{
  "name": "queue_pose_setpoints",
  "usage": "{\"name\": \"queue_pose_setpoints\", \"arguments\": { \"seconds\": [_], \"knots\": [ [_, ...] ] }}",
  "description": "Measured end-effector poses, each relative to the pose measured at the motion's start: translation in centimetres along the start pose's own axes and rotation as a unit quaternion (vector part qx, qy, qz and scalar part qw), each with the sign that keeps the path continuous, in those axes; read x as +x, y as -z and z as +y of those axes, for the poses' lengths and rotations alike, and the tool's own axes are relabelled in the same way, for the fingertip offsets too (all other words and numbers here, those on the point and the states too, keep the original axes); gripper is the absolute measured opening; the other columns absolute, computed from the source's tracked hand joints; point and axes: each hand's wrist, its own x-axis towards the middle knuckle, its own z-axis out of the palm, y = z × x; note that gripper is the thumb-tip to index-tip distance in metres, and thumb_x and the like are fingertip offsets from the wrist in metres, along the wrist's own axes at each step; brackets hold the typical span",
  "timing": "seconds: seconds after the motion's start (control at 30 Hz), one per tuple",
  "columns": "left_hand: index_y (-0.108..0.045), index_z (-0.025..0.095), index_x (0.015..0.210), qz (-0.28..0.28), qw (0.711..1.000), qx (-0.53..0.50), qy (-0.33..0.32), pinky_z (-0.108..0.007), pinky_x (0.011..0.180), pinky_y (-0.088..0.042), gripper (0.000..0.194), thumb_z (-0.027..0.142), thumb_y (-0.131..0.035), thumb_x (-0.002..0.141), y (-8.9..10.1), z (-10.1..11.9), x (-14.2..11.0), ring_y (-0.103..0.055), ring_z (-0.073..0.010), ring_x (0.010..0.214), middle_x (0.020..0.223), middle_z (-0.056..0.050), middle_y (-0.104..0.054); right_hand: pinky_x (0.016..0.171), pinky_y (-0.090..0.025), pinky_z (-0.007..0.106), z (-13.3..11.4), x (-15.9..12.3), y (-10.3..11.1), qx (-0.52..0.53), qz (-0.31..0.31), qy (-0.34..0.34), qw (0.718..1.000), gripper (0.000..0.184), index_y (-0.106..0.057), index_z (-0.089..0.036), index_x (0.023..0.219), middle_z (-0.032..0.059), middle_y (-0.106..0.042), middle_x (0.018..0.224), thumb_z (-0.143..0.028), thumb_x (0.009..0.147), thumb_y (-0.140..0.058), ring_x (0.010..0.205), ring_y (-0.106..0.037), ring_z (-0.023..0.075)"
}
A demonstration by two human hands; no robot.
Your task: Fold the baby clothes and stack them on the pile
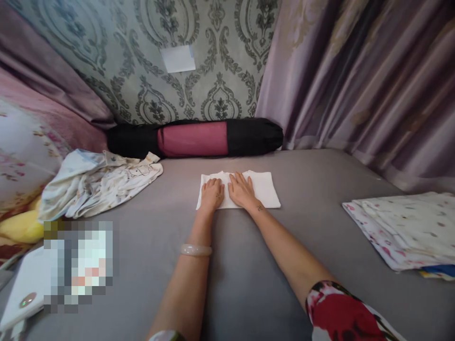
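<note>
A white folded cloth (266, 189) lies flat on the grey bed sheet (231, 265), wider than it is deep. My left hand (212, 193) rests palm down on its left part, fingers stretched toward the far edge. Just to the right, my right hand (241, 190) presses flat near the cloth's middle with its fingers spread. A narrow strip of white fabric shows between the two hands. The cloth's far edge is slightly uneven behind the fingers. A pale bangle (196, 250) circles my left forearm.
Behind the cloth, a long black and pink roll bag (194, 138) lies against the wall. Crumpled printed fabric (103, 182) sits at left, above a white device (33, 279) and a blurred-out object. Folded printed cloths (408, 227) are stacked at right. Curtains (341, 76) hang on both sides.
</note>
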Motion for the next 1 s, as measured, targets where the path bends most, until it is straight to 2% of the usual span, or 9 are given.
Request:
{"name": "queue_pose_setpoints", "arguments": {
  "seconds": [0.17, 0.3, 0.5, 0.67, 0.83, 1.0],
  "knots": [
    [-0.049, 0.020, 0.132, -0.006, 1.000, 0.005, 0.004, -0.045, 0.114, -0.025, 0.040, 0.036, -0.034, 0.098, -0.5, 0.0, 0.0, -0.038, -0.0255, 0.136, 0.144, -0.011, -0.048, 0.116, -0.009, 0.052, 1.6, -0.5, 0.4, -0.015, 0.004, -0.050, 0.999, 0.054, -0.037, -0.012, 0.148, 0.0149, -0.029, 0.156, -0.035, 0.100, -0.026, 0.146, -0.019, 0.0268],
    [-0.048, 0.020, 0.135, -0.008, 1.000, 0.025, 0.001, -0.045, 0.115, -0.023, 0.044, 0.040, -0.033, 0.098, -0.8, -0.2, -0.1, -0.036, -0.0264, 0.138, 0.147, -0.012, -0.045, 0.115, -0.009, 0.053, 2.0, -0.6, 0.0, -0.019, -0.006, -0.055, 0.998, 0.055, -0.037, -0.012, 0.148, 0.0146, -0.031, 0.156, -0.037, 0.100, -0.026, 0.145, -0.021, 0.0270],
    [-0.048, 0.020, 0.135, -0.008, 0.999, 0.035, -0.008, -0.045, 0.114, -0.025, 0.044, 0.039, -0.035, 0.098, -0.7, -0.2, -0.1, -0.037, -0.0269, 0.137, 0.147, -0.012, -0.045, 0.115, -0.010, 0.052, 1.9, -0.6, -0.3, -0.018, 0.012, -0.053, 0.998, 0.054, -0.039, -0.013, 0.147, 0.0143, -0.033, 0.155, -0.037, 0.100, -0.027, 0.144, -0.022, 0.0271],
    [-0.047, 0.021, 0.135, -0.015, 0.999, 0.040, -0.004, -0.044, 0.115, -0.025, 0.044, 0.040, -0.035, 0.098, -0.6, -0.2, 0.0, -0.037, -0.0260, 0.138, 0.147, -0.012, -0.045, 0.116, -0.012, 0.047, 2.2, -0.6, 0.2, 0.002, 0.030, -0.058, 0.998, 0.051, -0.044, -0.013, 0.143, 0.0130, -0.037, 0.153, -0.033, 0.100, -0.027, 0.143, -0.026, 0.0247],
    [-0.048, 0.020, 0.135, -0.018, 0.999, 0.039, -0.009, -0.043, 0.115, -0.026, 0.044, 0.041, -0.034, 0.098, -0.5, -0.3, 0.0, -0.037, -0.0248, 0.138, 0.147, -0.012, -0.046, 0.115, -0.012, 0.049, 3.2, -0.6, 0.8, 0.009, 0.097, -0.125, 0.987, 0.053, -0.041, -0.006, 0.143, 0.0165, -0.036, 0.152, -0.031, 0.099, -0.026, 0.142, -0.026, 0.0279],
    [-0.047, 0.019, 0.136, -0.021, 0.999, 0.035, -0.008, -0.043, 0.115, -0.025, 0.047, 0.041, -0.034, 0.098, -0.5, -0.3, -0.1, -0.036, -0.0254, 0.138, 0.148, -0.012, -0.044, 0.115, -0.011, 0.051, 4.0, -0.6, 0.3, 0.011, 0.066, -0.156, 0.986, 0.059, -0.036, 0.002, 0.144, 0.0213, -0.035, 0.152, -0.035, 0.099, -0.027, 0.142, -0.024, 0.0314]
  ]
}}
